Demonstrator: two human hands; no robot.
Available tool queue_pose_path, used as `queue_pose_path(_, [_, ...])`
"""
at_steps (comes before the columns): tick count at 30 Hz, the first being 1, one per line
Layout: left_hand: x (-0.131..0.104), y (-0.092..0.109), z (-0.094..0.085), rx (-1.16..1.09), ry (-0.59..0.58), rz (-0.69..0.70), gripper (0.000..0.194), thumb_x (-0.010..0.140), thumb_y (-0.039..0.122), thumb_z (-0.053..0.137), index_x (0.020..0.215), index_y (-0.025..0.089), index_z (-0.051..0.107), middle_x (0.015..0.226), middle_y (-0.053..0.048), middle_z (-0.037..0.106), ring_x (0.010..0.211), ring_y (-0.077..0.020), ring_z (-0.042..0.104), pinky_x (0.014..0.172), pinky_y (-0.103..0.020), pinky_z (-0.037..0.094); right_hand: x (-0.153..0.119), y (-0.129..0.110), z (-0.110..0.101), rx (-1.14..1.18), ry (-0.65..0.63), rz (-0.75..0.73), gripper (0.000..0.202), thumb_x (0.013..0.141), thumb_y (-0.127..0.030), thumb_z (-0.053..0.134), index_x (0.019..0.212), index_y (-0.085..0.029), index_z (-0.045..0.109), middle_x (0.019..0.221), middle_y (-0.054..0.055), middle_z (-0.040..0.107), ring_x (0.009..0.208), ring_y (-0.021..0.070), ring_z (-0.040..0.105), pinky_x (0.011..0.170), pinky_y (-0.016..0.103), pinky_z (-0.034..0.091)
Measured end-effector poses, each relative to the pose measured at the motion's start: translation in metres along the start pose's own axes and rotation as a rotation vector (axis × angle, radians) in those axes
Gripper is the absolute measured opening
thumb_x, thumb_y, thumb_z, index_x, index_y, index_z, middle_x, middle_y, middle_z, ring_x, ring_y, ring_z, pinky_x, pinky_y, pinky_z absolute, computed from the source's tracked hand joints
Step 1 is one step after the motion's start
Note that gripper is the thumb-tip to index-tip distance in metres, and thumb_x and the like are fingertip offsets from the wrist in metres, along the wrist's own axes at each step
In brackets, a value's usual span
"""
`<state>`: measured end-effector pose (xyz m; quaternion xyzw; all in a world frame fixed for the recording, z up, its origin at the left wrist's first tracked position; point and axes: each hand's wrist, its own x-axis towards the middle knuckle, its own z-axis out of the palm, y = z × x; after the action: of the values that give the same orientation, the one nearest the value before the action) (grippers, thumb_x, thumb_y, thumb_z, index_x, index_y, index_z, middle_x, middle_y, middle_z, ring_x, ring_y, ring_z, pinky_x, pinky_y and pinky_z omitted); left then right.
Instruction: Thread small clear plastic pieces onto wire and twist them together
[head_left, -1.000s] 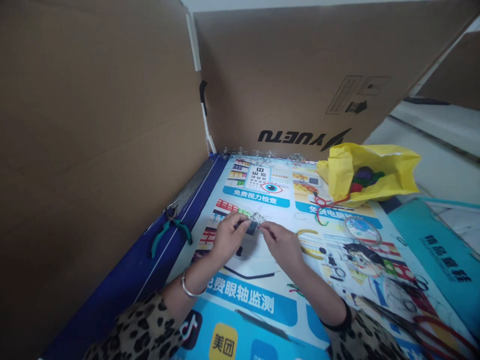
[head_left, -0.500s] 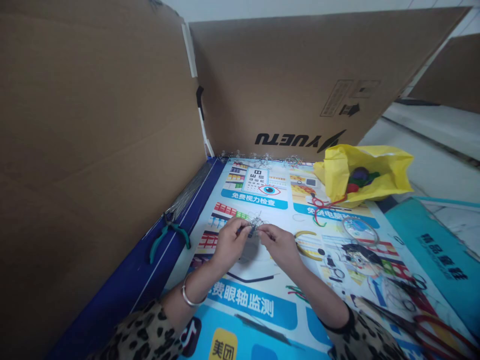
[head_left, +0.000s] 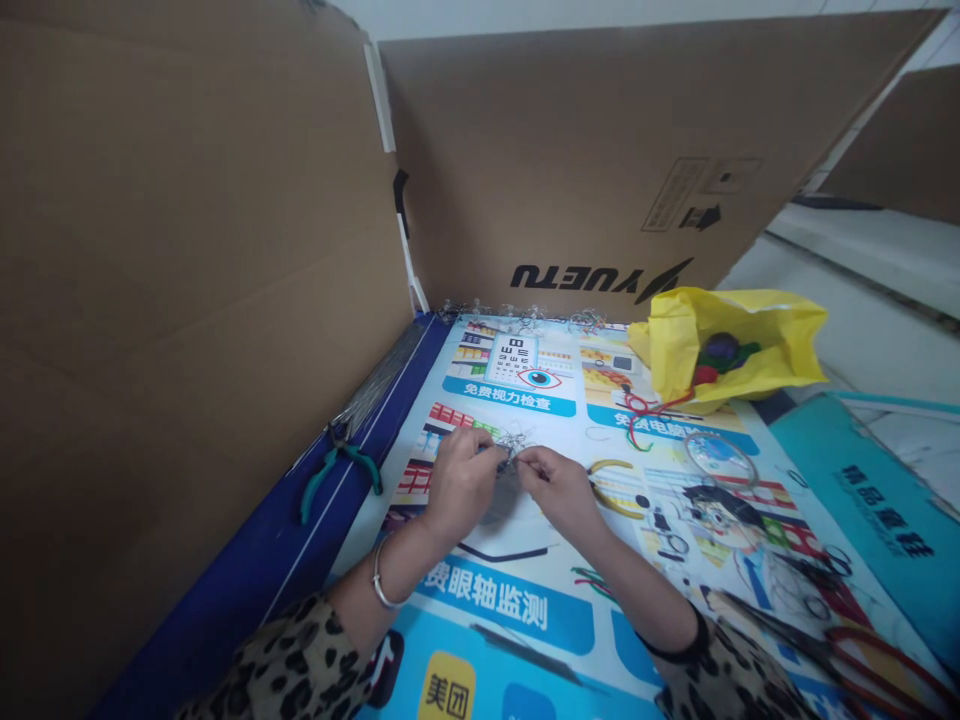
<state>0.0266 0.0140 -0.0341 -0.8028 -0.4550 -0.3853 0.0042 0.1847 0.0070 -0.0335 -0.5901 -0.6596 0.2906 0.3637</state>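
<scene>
Wire tangle: the thin silvery wire tangle (head_left: pixel 514 440) is between the two grips, right at the fingertips, over the printed sheet (head_left: pixel 559 425).
Left grip: the left hand (head_left: pixel 463 485) has its fingers curled narrow and, as I see it from here, pinches the near-left edge of the tangle; its thumb is hidden from me.
Right grip: the right hand (head_left: pixel 559 487) pinches the near-right edge between thumb and forefinger.
Good handling: I would advise that the right grip stays quiet as an anchor and the left turns only a little each time; pinching close to where the wires cross should prevent bending the loops. The loose ends could prick, so fingers are better kept below them.
Yellow-handled pliers: these (head_left: pixel 613 464) lie just right of the right grip.
Teal-handled pliers: these (head_left: pixel 364 465) lie left of the left grip, well apart.
Change from half a second ago: the left hand has rolled over, showing more of its back, and its silver bracelet (head_left: pixel 382 578) has tilted; the right grip is nearly the same.
</scene>
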Motion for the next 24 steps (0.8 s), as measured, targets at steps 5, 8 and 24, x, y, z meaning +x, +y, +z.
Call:
queue_pose_path(5, [-0.001,0.002,0.000,0.048,-0.060,0.035,0.023,0.083,0.011,0.046,0.086,0.021,0.066,0.089,-0.007,0.058,0.086,-0.0195,0.049,0.074,-0.033,0.041,0.000,0.001,0.002,0.002,-0.002,-0.032,0.016,0.076,-0.026,0.049,0.072,-0.020,0.064,0.054,-0.003,0.059,0.050,0.0128,0.054,0.050,0.023,0.040])
queue_pose_path(8, [-0.001,0.004,-0.001,0.066,-0.120,0.071,0.022,0.078,0.009,0.047,0.084,0.020,0.066,0.093,-0.007,0.058,0.088,-0.0211,0.049,0.075,-0.034,0.041,0.001,0.002,0.002,0.005,-0.002,-0.035,0.015,0.076,-0.026,0.050,0.073,-0.020,0.064,0.055,-0.003,0.060,0.051,0.0131,0.054,0.051,0.023,0.041])
queue_pose_path(24, [0.000,0.004,0.000,-0.009,-0.177,0.024,0.018,0.085,0.017,0.046,0.081,0.016,0.063,0.097,-0.009,0.055,0.091,-0.0212,0.048,0.080,-0.035,0.044,0.002,0.000,-0.004,0.114,-0.069,-0.017,0.020,0.080,-0.030,0.047,0.082,-0.020,0.064,0.058,-0.002,0.060,0.051,0.0134,0.054,0.050,0.023,0.042])
